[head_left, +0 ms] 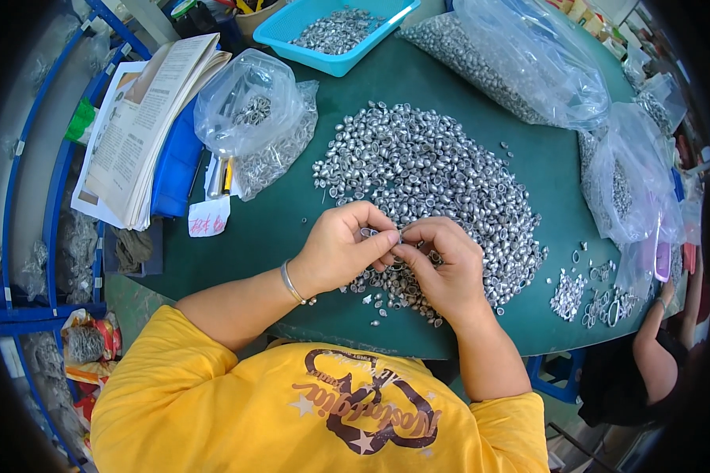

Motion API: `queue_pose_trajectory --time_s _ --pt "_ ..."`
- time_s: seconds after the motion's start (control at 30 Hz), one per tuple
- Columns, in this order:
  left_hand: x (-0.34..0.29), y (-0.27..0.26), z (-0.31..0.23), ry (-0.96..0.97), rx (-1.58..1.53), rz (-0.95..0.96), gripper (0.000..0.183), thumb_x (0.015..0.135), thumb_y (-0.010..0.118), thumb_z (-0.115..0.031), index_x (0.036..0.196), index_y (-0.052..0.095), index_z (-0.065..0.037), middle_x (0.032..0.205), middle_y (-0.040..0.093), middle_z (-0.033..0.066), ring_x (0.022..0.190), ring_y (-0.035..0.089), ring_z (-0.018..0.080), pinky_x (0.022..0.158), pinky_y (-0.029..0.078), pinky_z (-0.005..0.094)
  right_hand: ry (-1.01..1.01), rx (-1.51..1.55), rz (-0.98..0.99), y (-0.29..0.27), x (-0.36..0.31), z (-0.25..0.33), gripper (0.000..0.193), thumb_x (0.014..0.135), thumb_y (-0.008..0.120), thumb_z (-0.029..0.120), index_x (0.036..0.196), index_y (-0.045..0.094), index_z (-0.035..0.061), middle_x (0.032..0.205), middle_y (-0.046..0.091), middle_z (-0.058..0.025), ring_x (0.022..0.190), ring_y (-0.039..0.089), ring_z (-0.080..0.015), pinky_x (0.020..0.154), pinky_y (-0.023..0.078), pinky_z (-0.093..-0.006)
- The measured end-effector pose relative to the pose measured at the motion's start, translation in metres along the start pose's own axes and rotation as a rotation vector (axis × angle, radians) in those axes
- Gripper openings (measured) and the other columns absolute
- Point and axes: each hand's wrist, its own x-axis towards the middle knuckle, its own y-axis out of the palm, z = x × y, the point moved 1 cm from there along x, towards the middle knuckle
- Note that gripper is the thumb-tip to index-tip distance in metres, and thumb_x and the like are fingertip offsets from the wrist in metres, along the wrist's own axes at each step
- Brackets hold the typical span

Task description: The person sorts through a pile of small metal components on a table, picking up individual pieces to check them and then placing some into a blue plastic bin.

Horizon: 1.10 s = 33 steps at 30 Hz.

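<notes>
A small metal piece (399, 240), mostly hidden, is pinched between left hand (345, 246) and right hand (448, 256) fingertips; light, rigid, slippery handling is judged, best held by the rim.

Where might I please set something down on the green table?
The green table looks bare between the heap and right bag, nearly so between the note and left hand. Crowded: the heap itself, the lower-right piles, and around the newspaper.
</notes>
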Motion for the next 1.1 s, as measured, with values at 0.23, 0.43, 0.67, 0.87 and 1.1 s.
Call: queue_pose_trajectory --time_s 0.23,0.43,0.67,0.87,1.1 --pt "0.001 0.002 0.000 -0.018 -0.088 -0.016 0.010 0.083 0.056 -0.005 0.090 0.053 0.002 0.078 0.060 0.0076 0.067 0.060 0.0110 0.060 0.052 0.0219 -0.128 -0.113 -0.054 0.001 0.000 -0.001 0.011 0.070 0.064 -0.003 0.079 0.058 -0.0003 0.079 0.058 -0.0123 0.069 0.059 -0.0242 0.058 0.048 -0.0290" --pt "0.001 0.003 0.001 0.071 -0.008 -0.057 0.016 0.084 0.053 -0.003 0.099 0.053 0.004 0.080 0.060 0.0064 0.069 0.060 0.0100 0.063 0.052 0.0222 -0.184 -0.166 -0.097 0.002 0.000 -0.002 0.012 0.067 0.064 -0.003 0.078 0.058 -0.0002 0.080 0.059 -0.0116 0.069 0.060 -0.0243 0.058 0.050 -0.0292" --pt "0.001 0.005 0.005 0.111 0.113 -0.059 0.012 0.084 0.052 -0.003 0.095 0.055 0.003 0.082 0.059 0.0052 0.069 0.059 0.0082 0.062 0.051 0.0207 -0.214 -0.221 -0.113 0.005 0.000 0.000 0.013 0.065 0.064 -0.004 0.074 0.056 0.0006 0.080 0.061 -0.0118 0.067 0.061 -0.0237 0.056 0.050 -0.0287" --pt "0.002 0.005 0.005 0.226 0.250 -0.079 0.009 0.084 0.052 -0.002 0.091 0.054 0.002 0.081 0.057 0.0049 0.067 0.058 0.0078 0.060 0.050 0.0204 -0.109 -0.201 -0.154 0.009 -0.002 0.001 0.013 0.065 0.063 -0.004 0.073 0.055 0.0006 0.074 0.060 -0.0115 0.064 0.061 -0.0215 0.055 0.050 -0.0271" --pt "0.001 0.006 0.005 0.235 0.317 -0.101 0.008 0.084 0.051 -0.001 0.090 0.053 0.002 0.080 0.056 0.0052 0.065 0.058 0.0079 0.058 0.049 0.0203 0.074 -0.065 -0.131 0.009 0.000 0.001 0.012 0.070 0.061 -0.004 0.081 0.060 -0.0009 0.075 0.060 -0.0101 0.060 0.060 -0.0166 0.054 0.049 -0.0249"
